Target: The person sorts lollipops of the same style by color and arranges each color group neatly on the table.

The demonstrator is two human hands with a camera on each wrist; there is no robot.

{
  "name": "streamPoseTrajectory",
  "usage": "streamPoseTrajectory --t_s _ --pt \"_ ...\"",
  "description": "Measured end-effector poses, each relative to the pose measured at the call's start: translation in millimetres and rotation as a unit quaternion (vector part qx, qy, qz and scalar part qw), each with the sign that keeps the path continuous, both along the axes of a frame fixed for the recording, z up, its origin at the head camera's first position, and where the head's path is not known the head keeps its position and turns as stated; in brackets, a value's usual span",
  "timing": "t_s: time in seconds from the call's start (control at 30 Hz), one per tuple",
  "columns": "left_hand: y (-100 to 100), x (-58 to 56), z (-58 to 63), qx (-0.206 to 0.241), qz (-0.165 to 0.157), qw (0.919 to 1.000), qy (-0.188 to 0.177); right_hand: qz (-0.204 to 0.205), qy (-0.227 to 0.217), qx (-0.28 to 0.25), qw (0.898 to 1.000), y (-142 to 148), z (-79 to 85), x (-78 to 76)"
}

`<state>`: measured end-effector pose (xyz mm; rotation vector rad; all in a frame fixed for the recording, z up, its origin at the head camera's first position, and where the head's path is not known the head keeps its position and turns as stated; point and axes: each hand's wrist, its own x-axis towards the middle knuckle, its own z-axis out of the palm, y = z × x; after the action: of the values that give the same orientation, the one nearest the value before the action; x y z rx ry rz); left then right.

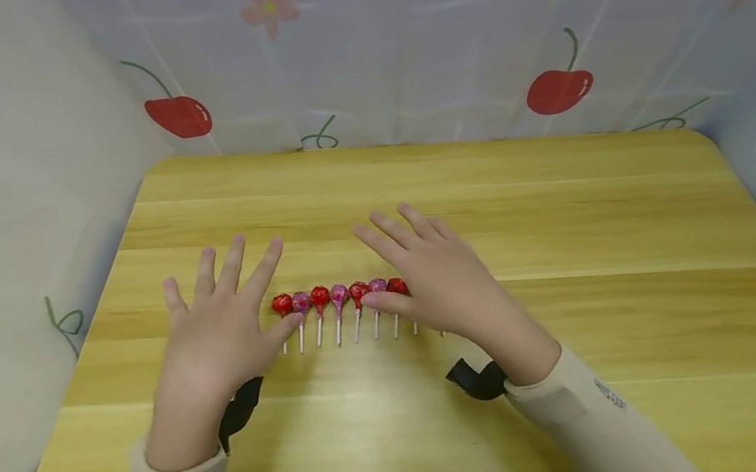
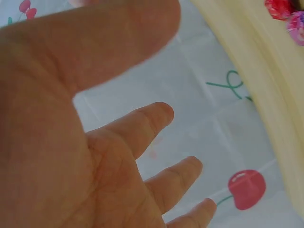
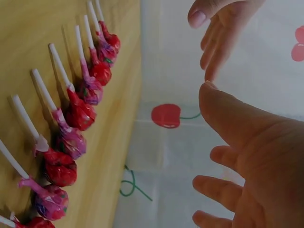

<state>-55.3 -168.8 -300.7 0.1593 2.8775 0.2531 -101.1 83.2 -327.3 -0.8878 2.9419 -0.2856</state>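
Note:
A row of several lollipops [image 1: 320, 297] lies on the wooden table, red and pink-purple wrappers alternating, white sticks toward me. My left hand [image 1: 215, 345] hovers with spread fingers over the row's left end, holding nothing. Over the right end is my right hand [image 1: 443, 283], fingers straight and also holding nothing; it hides part of the lollipops there. In the right wrist view the red lollipop [image 3: 61, 168] and its neighbours lie apart from the right hand [image 3: 256, 156]. The left wrist view shows the left palm [image 2: 114, 175] and, at the top right corner, two wrapped lollipop heads.
The table [image 1: 578, 251] has a light wood grain and rounded far corners. A white curtain [image 1: 389, 40] with printed cherries and flowers hangs behind it and along both sides. Black straps [image 1: 478, 380] show at the wrists, beside pale sleeves [image 1: 594, 426].

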Motion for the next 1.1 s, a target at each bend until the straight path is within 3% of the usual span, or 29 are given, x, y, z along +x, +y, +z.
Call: streamPoseTrajectory --t_s 0.23,0.33,0.47,0.67,0.93,1.1 --pt "-13.4 -15.7 -22.2 0.033 -0.071 0.9943 0.072 0.031 -0.051 -0.024 0.998 -31.1 -25.6 -19.6" --pt "-17.9 -23.6 -35.8 0.031 -0.079 0.9933 0.078 0.045 -0.074 -0.018 0.996 -46.6 -38.2 -26.8" --pt "-23.5 -31.8 -53.1 0.031 -0.069 0.996 0.048 0.065 -0.077 -0.002 0.995 -64.1 -52.4 -32.8" --pt "-30.3 -40.3 -72.6 0.085 -0.04 0.9952 -0.025 0.082 -0.058 0.016 0.995 -78.3 -64.3 -35.4" --pt "-35.7 -47.3 -82.9 0.132 -0.02 0.9891 -0.063 0.068 -0.045 0.023 0.996 -83.2 -72.9 -36.2" --pt "-36.9 -49.5 -84.4 0.141 -0.017 0.9882 -0.059 0.066 -0.039 0.018 0.997 -84.1 -74.9 -37.2"
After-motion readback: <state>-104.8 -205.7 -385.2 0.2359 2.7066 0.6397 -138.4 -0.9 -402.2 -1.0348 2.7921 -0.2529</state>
